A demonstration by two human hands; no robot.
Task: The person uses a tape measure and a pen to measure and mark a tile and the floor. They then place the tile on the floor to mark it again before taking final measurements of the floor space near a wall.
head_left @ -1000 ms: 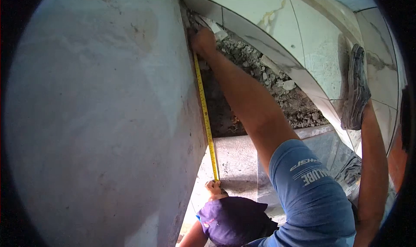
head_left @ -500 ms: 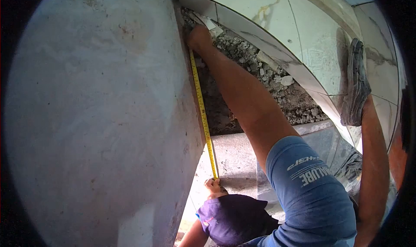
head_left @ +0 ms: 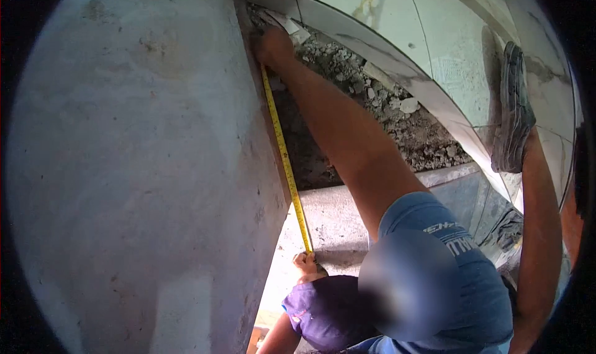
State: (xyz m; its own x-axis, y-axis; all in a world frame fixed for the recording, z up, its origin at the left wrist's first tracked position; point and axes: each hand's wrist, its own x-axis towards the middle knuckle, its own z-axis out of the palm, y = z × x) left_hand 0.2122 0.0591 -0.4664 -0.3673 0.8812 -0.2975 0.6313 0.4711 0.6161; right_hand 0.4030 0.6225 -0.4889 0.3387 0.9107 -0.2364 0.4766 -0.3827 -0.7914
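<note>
Neither of my own hands shows in the view. The limbs I see look like those of a co-worker in a blue short-sleeved shirt (head_left: 400, 214). One long bare arm (head_left: 347, 127) stretches to the upper left, where the co-worker's far hand (head_left: 275, 48) is closed at the upper end of a yellow tape measure (head_left: 285, 155). The tape runs straight along the edge of a grey slab (head_left: 143, 186). At its lower end, another small hand (head_left: 304, 264) pinches it, beside dark purple cloth (head_left: 326, 310), perhaps a cap. A blurred patch covers part of the blue shirt.
Rubble and broken chips (head_left: 403, 121) fill a dug-out strip between the slab and a curved tiled edge (head_left: 366, 53). Pale veined tiles (head_left: 462, 74) lie beyond it. A dark shoe (head_left: 512, 115) on a bare leg rests at right. A pale concrete strip (head_left: 335, 220) crosses below the rubble.
The whole view has shifted slightly, with the slab, rubble and shoe now a little higher and some further left. Both of the co-worker's hands stay at the tape, which remains stretched out.
</note>
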